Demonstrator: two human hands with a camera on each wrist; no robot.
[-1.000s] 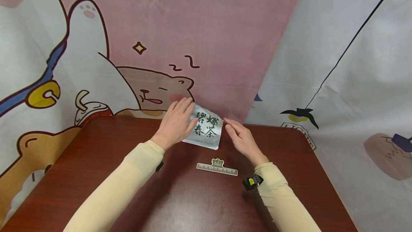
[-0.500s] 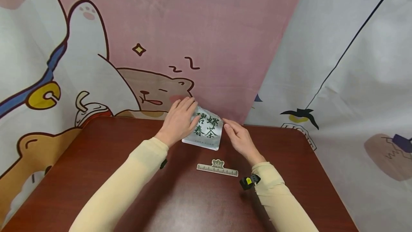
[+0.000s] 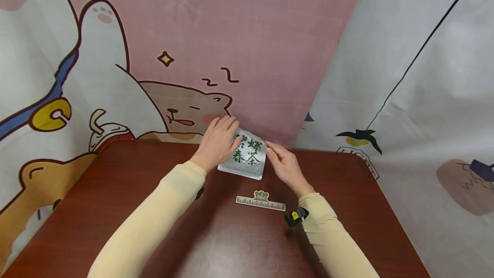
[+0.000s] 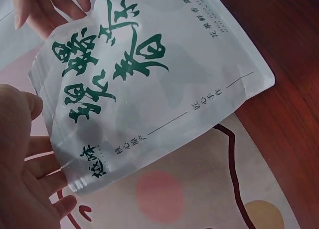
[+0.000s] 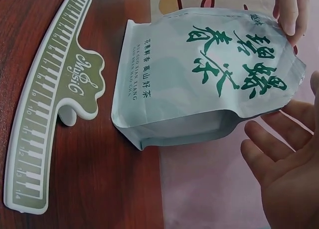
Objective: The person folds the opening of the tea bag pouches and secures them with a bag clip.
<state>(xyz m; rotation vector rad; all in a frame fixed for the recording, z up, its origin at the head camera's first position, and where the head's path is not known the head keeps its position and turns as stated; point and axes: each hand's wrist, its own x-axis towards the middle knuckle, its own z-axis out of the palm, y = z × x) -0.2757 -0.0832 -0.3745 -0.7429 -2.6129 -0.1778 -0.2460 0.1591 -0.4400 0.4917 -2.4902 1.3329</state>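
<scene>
A silver-white tea pouch (image 3: 247, 164) with green Chinese characters stands upright at the back of the table, its front also filling much of the left wrist view. My left hand (image 3: 218, 143) holds its upper left part, thumb before the front and fingers behind the top edge; in the left wrist view these fingers (image 4: 47, 164) partly vanish behind the pouch. At the top right corner, my right hand (image 3: 285, 166) pinches the pouch edge; in the right wrist view its fingers (image 5: 281, 131) lie along the side.
A long clip (image 3: 260, 200) with a piano-key print and the word Music lies on the brown table (image 3: 216, 239), in front of the pouch. Behind the table's far edge hangs a cartoon-print cloth (image 3: 270, 55).
My left hand has slid slightly right along the top of the pouch, covering more of the characters. The right hand has shifted a little left. Pouch and clip stay nearly in place.
</scene>
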